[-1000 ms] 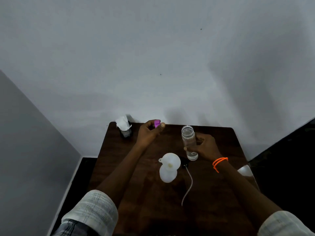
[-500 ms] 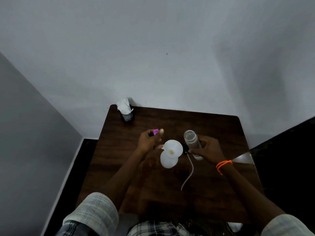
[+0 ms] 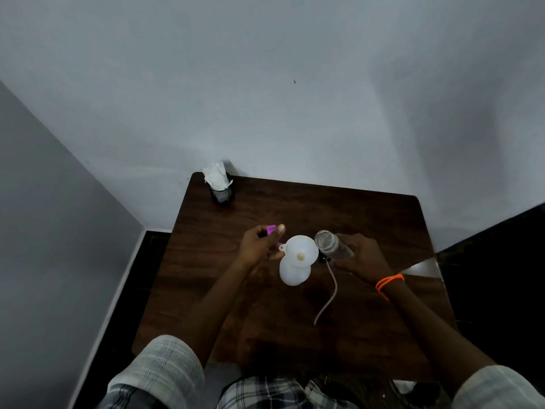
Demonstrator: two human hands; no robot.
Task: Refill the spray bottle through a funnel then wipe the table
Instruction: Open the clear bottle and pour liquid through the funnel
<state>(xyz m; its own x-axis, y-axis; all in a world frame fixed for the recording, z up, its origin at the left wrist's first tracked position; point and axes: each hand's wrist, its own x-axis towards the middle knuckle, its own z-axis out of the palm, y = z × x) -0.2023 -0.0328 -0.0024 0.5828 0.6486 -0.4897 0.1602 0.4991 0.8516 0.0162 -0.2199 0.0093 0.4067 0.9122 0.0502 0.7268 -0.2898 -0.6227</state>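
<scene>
A white spray bottle (image 3: 293,274) stands on the dark wooden table (image 3: 368,219) with a white funnel (image 3: 300,250) seated in its neck. My right hand (image 3: 364,256) grips a clear water bottle (image 3: 331,245), tilted with its open mouth close to the funnel's rim. My left hand (image 3: 261,245) holds a small purple cap (image 3: 270,230) between thumb and fingers, just left of the funnel. The black spray head (image 3: 324,259) with its thin dip tube (image 3: 327,296) lies on the table right of the spray bottle.
A black mesh holder (image 3: 221,193) with white tissue (image 3: 216,176) stands at the table's far left corner, by the white wall. A shiny grey patch (image 3: 421,267) shows at the table's right edge. Dark floor lies on both sides.
My left hand with the purple cap came back from the far side to beside the funnel. My right hand tilted the clear bottle toward the funnel. The head camera now looks further down.
</scene>
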